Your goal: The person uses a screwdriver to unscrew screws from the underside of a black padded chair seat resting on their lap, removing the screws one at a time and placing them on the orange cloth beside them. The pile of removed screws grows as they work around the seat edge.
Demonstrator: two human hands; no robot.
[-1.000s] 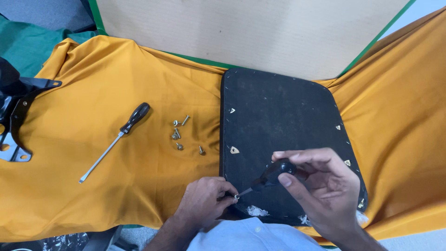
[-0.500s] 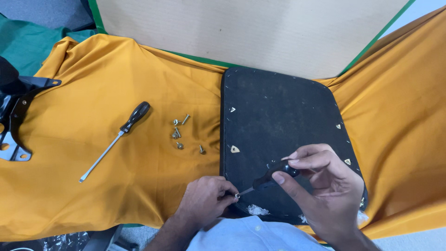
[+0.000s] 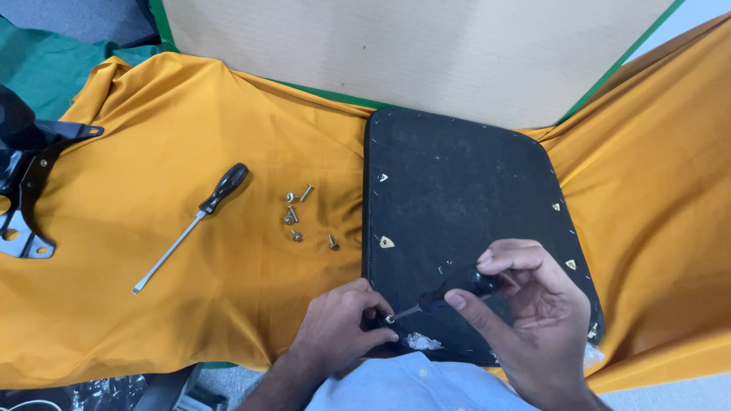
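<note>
The right hand (image 3: 533, 320) closes around a small screwdriver (image 3: 449, 293), its tip on a screw (image 3: 389, 320) pinched by the left hand (image 3: 339, 331) at the black panel's (image 3: 457, 198) near edge, probably needing steady turning next

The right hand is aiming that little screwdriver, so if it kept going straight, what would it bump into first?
The right hand points its small screwdriver down-left. First in line is the screw pinched by the left hand on the black board; the tip looks to be already at it, though depth is unclear.
</note>
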